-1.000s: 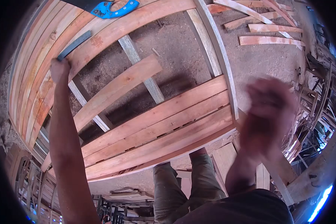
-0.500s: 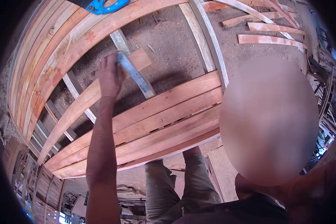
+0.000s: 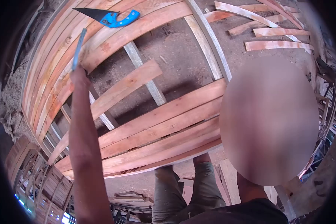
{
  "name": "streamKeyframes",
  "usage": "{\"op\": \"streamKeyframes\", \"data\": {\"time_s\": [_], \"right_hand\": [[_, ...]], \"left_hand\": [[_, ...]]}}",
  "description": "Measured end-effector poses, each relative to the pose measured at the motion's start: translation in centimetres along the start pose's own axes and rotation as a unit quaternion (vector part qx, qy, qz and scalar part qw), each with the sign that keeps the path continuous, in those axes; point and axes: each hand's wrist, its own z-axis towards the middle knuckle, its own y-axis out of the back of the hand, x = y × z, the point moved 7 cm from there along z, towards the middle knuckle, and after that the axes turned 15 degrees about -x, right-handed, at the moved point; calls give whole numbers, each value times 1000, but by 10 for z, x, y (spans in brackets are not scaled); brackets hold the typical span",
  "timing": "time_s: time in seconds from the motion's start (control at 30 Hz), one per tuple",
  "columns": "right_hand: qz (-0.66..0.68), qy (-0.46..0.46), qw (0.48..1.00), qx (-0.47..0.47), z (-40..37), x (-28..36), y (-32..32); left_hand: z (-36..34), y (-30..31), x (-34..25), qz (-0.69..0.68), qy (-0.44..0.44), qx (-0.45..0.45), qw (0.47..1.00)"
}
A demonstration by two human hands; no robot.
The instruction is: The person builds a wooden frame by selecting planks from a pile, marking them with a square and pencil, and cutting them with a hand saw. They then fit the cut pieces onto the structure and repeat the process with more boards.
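My left hand (image 3: 80, 76) is closed round one end of a narrow bluish-grey strip (image 3: 79, 48), whose exact kind I cannot make out. The strip points away from me over the far curved boards (image 3: 59, 80). Beyond the hand to the right, a handsaw (image 3: 120, 18) with a blue handle and dark blade lies on those boards. A loose curved board (image 3: 127, 84) rests across the pale crosspieces (image 3: 145, 72), just right of my left forearm. Of my right arm (image 3: 250, 189), only a part shows; a blurred oval covers where it leads, so the hand is hidden.
Fitted reddish planks (image 3: 168, 112) form the near side of the frame, close to my legs. A pale upright beam (image 3: 209, 39) crosses it on the right. Offcut boards (image 3: 278, 45) lie on the ground at the upper right. Slatted wooden panels (image 3: 54, 183) stand at the lower left.
My left hand has moved left and away from the loose board, carrying the strip, which has swung to point away from me. The view has shifted, so more of the handsaw shows.
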Motion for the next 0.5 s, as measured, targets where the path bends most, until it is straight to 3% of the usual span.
{"op": "streamKeyframes", "data": {"time_s": [0.03,0.07,0.13,0.17,0.2,0.23,0.3,0.33,0.4,0.5], "right_hand": [[-39,36,999,-8,12,-28,7],[-24,-5,999,-22,14,-50,5],[3,-78,995,-60,21,-79,11],[24,-106,991,-73,15,-82,3],[-13,-99,991,-84,20,-107,-3],[-163,-86,978,-98,24,-121,-4],[-119,-130,975,-132,14,-77,-15],[-261,-106,957,-72,16,-66,-17],[-302,-132,942,-65,17,-65,-17],[-336,-171,925,-35,17,-63,-18]], "left_hand": [[-21,6,-26,121,-70,-50,989],[-40,12,-38,221,-199,-132,946],[-76,11,-37,253,-346,-25,903],[-96,11,-20,181,-354,162,903],[-106,17,9,220,-376,224,872],[-120,22,39,257,-399,281,834],[-163,47,57,375,-372,283,801],[-172,51,67,371,-366,290,803],[-184,50,78,363,-356,297,808],[-265,31,62,364,-393,296,791]]}}
